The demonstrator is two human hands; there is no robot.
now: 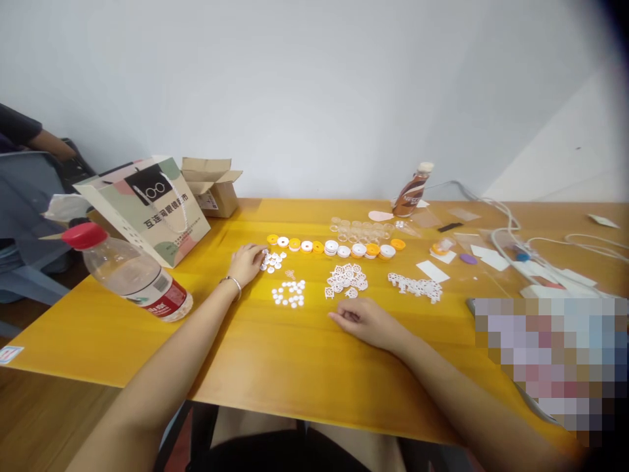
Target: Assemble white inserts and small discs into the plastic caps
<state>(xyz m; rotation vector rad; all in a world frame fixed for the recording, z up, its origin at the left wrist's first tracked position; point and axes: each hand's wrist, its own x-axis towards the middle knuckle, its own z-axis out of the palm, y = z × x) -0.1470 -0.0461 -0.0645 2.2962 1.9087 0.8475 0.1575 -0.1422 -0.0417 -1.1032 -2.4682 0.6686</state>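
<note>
Head view: white pieces [271, 267] lie beside the left grip [246, 263].

I count on my feed two bottles [135, 275], one paper bag [152, 219], one cardboard box [221, 200], eleven orange or white tops [331, 246], two lattice heaps [346, 278], two white-cap clusters [292, 288]

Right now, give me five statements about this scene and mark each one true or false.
1. The left hand is at the small white parts. True.
2. The red-capped bottle stands to the right of the right hand. False: it stands left of the left hand.
3. The row of discs mixes orange and white. True.
4. The right hand grips the brown bottle. False: that bottle stands toward the far side of the table.
5. The cardboard box is shut. False: its flaps are open.
</note>
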